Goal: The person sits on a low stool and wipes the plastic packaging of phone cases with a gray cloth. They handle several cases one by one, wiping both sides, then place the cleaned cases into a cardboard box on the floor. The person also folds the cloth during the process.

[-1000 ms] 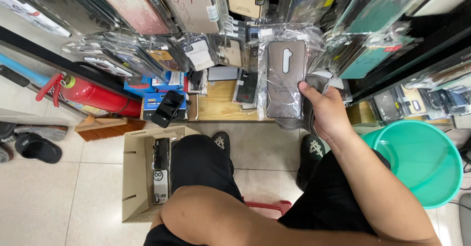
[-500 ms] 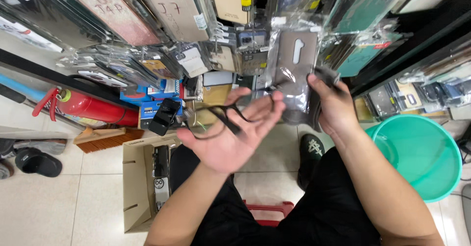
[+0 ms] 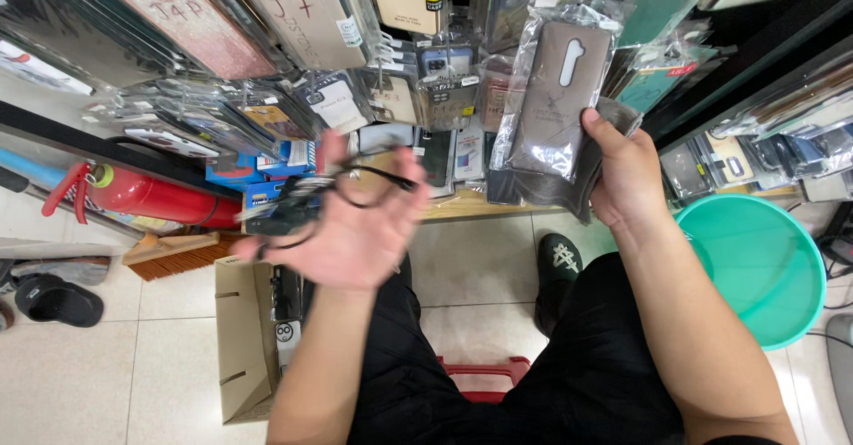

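Note:
My right hand (image 3: 626, 174) grips a stack of grey-brown phone cases in clear plastic bags (image 3: 558, 90), held upright in front of the wall display. My left hand (image 3: 351, 227) is raised palm up at the centre, blurred by motion. A thin black loop, like an elastic band or cord (image 3: 369, 178), hangs around its fingers. The two hands are apart, and the left hand sits lower and to the left of the cases. My black-clad legs (image 3: 533, 365) are below them.
Many bagged phone cases (image 3: 293, 19) hang on the wall ahead. A red fire extinguisher (image 3: 151, 196) lies at the left and a teal basin (image 3: 755, 267) stands at the right. A cardboard box (image 3: 244, 338), a red stool (image 3: 484, 378) and black sandals (image 3: 53, 298) are on the tiled floor.
My left hand came up from my lap with the black loop and moved left and down a little. My right hand lifted the bagged cases higher.

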